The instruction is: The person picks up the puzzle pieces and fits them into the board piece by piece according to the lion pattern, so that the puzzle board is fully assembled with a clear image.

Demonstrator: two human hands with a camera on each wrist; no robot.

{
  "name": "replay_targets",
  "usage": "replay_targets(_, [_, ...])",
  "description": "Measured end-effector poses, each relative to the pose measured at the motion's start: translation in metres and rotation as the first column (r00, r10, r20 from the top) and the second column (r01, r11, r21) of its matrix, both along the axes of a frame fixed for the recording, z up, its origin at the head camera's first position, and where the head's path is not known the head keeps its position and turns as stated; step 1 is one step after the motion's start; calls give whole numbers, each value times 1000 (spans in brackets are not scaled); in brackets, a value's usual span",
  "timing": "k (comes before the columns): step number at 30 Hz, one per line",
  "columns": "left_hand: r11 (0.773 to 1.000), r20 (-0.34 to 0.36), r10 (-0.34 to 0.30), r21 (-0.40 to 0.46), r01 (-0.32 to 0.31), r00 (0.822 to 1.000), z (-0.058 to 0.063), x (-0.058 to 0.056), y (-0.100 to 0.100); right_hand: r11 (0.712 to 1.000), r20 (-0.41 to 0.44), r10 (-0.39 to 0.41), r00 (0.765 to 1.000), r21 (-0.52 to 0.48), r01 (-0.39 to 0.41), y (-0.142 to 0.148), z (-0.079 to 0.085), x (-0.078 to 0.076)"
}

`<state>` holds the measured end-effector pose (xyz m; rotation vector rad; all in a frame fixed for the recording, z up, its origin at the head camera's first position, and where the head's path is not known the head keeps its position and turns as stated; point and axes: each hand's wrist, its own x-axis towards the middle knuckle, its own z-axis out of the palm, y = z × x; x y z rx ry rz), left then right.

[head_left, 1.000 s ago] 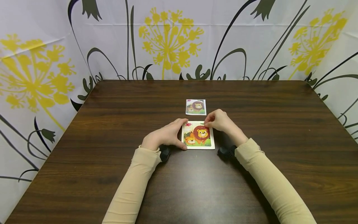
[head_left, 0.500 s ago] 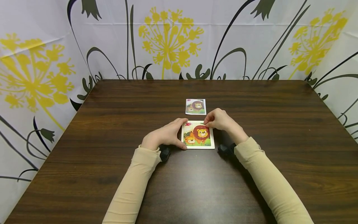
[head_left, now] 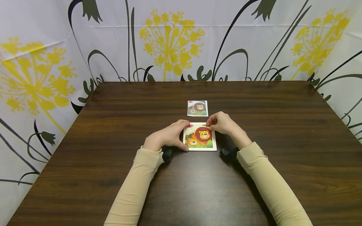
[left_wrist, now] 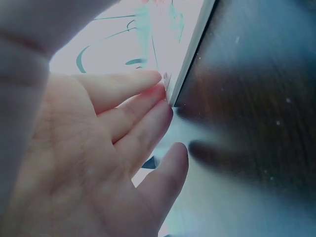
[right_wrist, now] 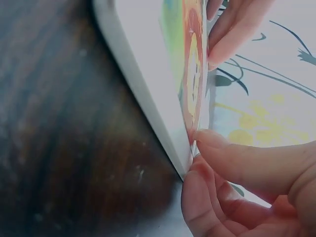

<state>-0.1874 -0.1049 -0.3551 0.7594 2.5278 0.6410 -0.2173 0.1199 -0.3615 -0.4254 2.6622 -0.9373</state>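
A square wooden lion puzzle [head_left: 198, 141] with a pale frame lies flat on the table. My left hand [head_left: 167, 135] spans its left side, thumb at the near corner and fingertips at the far corner. In the left wrist view, the fingers [left_wrist: 140, 126] reach the frame's edge, nearly straight. My right hand [head_left: 223, 123] is at the puzzle's upper right corner, thumb and index finger pinched together. The right wrist view has the thumb [right_wrist: 217, 143] against the edge of the corner puzzle piece, fingers curled below; most of this piece is hidden by the hand.
A paper card [head_left: 197, 108] with the same lion picture lies just beyond the puzzle. The dark wooden table [head_left: 181, 194] extends around both arms. Behind it hangs a white cloth [head_left: 113, 34] printed with flowers. Black wrist cameras [head_left: 228, 153] sit under the cuffs.
Both hands keep their places at the puzzle, with only a slight shift of the right hand and forearm. The puzzle and card stay put; the whole view shifts a little.
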Motion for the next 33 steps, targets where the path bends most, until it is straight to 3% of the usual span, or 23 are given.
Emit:
replay_targets(13, [1000, -1, 30, -10, -30, 1000, 0, 1, -4, 999, 43, -2, 999, -34, 4, -3, 3, 2])
replay_targets(22, [999, -4, 27, 26, -27, 1000, -5, 1, -9, 999, 46, -14, 999, -38, 16, -4, 1, 3])
replay_targets(33, [997, -44, 47, 61, -44, 998, -13, 2, -18, 997, 1, 35, 999, -68, -35, 7, -1, 4])
